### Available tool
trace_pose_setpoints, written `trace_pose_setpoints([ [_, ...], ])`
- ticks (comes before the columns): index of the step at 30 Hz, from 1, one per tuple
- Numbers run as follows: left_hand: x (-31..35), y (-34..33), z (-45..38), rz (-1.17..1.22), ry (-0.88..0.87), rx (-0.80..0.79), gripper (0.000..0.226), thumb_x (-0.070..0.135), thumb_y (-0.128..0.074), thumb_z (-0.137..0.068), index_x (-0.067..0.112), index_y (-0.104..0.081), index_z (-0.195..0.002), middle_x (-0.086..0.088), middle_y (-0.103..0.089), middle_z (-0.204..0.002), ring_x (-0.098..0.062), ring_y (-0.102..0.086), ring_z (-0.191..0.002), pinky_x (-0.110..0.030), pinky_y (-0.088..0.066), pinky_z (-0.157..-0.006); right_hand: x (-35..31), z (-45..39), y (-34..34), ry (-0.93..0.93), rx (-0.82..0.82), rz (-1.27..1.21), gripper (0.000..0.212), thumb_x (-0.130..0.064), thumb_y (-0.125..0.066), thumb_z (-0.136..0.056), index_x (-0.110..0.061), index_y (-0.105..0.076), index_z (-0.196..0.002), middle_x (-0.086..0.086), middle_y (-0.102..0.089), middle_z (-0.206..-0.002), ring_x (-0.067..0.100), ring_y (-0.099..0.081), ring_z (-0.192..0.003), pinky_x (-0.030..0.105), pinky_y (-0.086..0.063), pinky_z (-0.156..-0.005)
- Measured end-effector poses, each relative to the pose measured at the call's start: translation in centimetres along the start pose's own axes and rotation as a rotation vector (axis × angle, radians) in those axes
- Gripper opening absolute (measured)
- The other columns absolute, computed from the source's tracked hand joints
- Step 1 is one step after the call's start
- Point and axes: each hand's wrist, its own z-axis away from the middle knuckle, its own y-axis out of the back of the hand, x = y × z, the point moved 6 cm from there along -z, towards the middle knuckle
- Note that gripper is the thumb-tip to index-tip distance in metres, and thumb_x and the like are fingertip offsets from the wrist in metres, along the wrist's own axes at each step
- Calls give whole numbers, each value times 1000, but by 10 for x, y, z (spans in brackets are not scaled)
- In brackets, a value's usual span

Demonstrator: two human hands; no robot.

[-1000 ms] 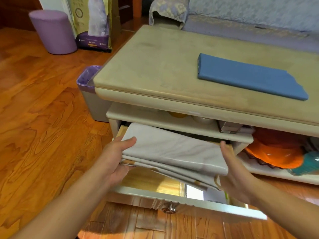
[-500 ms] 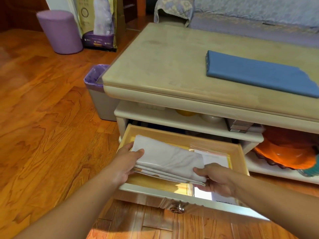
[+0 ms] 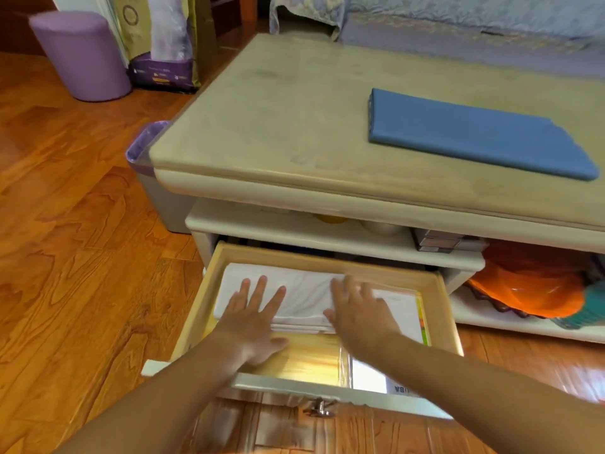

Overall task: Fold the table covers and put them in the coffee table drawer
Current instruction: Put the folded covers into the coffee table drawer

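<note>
White cover [image 3: 304, 296] lies flat in the open drawer [image 3: 438, 299], long axis running left-right, folded edges toward me. My left hand [image 3: 252, 319] rests on it w/ fingers straight and spread; right hand [image 3: 355, 309] flat on its right end, fingers together, a bit blurred. Papers in plastic sit beside it on the right. Blue cover [image 3: 474, 132] is on the table [image 3: 278, 126] top, long axis left-right too.

Both hands, left [image 3: 252, 317] and right [image 3: 355, 309], press flat on the folded white cover [image 3: 301, 294] in the open drawer [image 3: 442, 309].
</note>
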Motion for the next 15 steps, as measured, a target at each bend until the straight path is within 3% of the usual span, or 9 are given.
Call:
trace_pose_setpoints([
  [2,3,5,-1,-50,15,-19,100,68,-47,-94,39,29,-152,-2,44,-155,-33,33,-148,-46,9,-124,-13,4,-6,232,-1,252,42,-28,-48,-102,-22,-42,-144,21,-6,-160,46,-34,-133,51,-48,-95],
  [5,6,14,-2,-19,53,-49,97,69,-44,-94,38,24,-155,-3,37,-160,-34,27,-151,-48,6,-125,-6,-5,5,136,-141,184,50,-39,-39,-105,-18,-35,-151,18,-9,-162,44,-34,-135,52,-43,-101],
  [7,7,21,-4,83,54,-45,85,70,-35,-97,38,16,-158,0,31,-163,-32,24,-152,-49,4,-125,-6,3,34,97,-233,69,60,-50,-38,-104,-9,-38,-148,15,-31,-157,38,-43,-132,47,-42,-101],
  [9,4,27,-7,169,53,-2,70,65,-25,-102,40,4,-160,2,22,-167,-30,19,-154,-48,1,-126,-13,17,96,241,7,-22,45,-44,-38,-105,-10,-61,-123,14,-60,-129,34,-60,-112,41,-48,-87],
  [11,3,33,-7,239,71,69,57,56,-21,-106,41,-11,-161,3,9,-170,-27,10,-156,-47,-2,-127,-4,37,165,380,463,-57,31,-32,-41,-100,-13,-65,-99,11,-65,-100,34,-64,-87,39,-49,-68],
  [13,7,38,-7,259,93,137,52,49,-22,-108,39,-23,-159,1,-3,-171,-28,1,-157,-47,-8,-127,33,42,215,310,827,-117,24,-26,-43,-92,-12,-63,-89,10,-60,-88,35,-61,-77,39,-47,-59],
  [15,13,42,-6,233,102,177,50,46,-27,-108,36,-29,-157,-2,-12,-169,-29,-7,-156,-46,-15,-125,88,23,242,110,824,-208,19,-23,-51,-95,-10,-63,-101,12,-59,-99,35,-57,-93,43,-47,-71],
])
